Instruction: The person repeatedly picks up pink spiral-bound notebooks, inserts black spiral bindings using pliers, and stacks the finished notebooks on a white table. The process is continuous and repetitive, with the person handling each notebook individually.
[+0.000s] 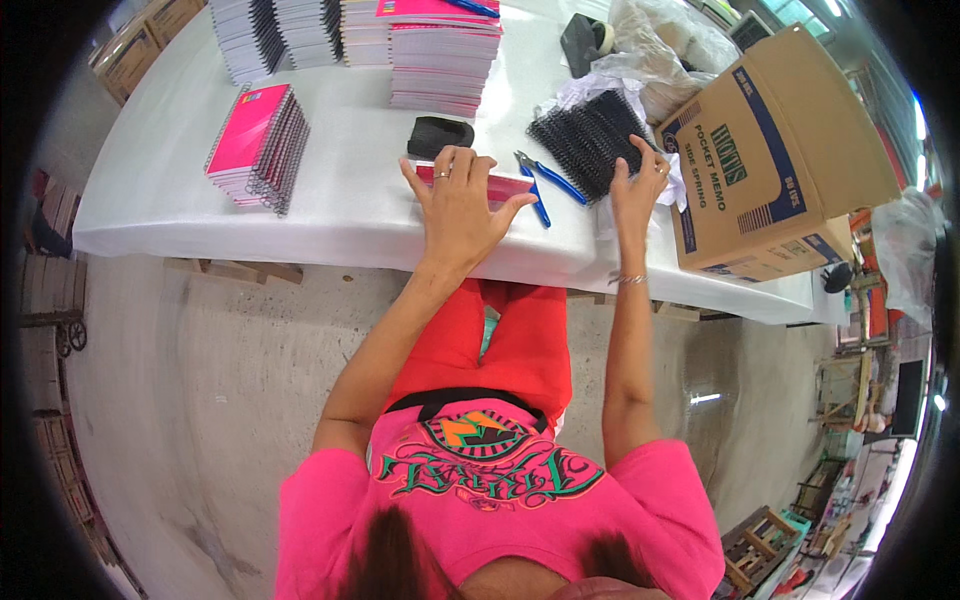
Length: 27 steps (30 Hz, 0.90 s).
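Observation:
My left hand (460,200) is curled over a pink-covered pad (510,187) near the table's front edge, fingers along its far side and thumb at the near right. The palm hides much of it. Just beyond lies a black curved block (440,136). My right hand (640,185) reaches onto the right edge of a pile of black spiral binding coils (585,143); thumb and forefinger are apart, touching the coils. Between both hands lie blue-handled pliers (562,183) and another blue-handled tool (541,205).
Pink-covered spiral notebooks (255,140) are stacked at left; taller notebook stacks (440,65) stand behind. An open cardboard box (745,170) stands at the right, with clear plastic bags (665,45) and a tape roll (600,38) nearby. White sheeting covers the table (345,205).

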Available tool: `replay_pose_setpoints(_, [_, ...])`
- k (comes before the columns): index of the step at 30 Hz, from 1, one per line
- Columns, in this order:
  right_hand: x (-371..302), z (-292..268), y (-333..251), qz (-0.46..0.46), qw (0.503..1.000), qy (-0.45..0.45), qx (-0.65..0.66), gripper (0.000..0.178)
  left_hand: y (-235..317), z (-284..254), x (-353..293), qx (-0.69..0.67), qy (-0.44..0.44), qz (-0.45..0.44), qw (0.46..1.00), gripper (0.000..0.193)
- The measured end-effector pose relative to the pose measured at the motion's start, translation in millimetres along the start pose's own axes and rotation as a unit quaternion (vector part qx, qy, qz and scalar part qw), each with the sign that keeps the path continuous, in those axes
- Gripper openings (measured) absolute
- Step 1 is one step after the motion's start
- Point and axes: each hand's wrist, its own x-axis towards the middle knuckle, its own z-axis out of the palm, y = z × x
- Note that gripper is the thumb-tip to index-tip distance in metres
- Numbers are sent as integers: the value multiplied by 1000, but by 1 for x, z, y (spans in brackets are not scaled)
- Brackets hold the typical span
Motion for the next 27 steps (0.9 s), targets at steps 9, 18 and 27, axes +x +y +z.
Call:
replay_pose_setpoints(9, [10, 6, 34, -14, 977, -209, -38, 26, 5, 14, 1, 33, 55, -43, 997, 65])
replay_pose_setpoints(18, [-2, 13, 37, -106, 984, -137, -47, 15, 5, 15, 1, 30, 59, -35, 997, 54])
replay_pose_setpoints(27, [15, 1, 40, 90, 966, -227, 89, 26, -3, 20, 2, 23, 89, -7, 996, 57])
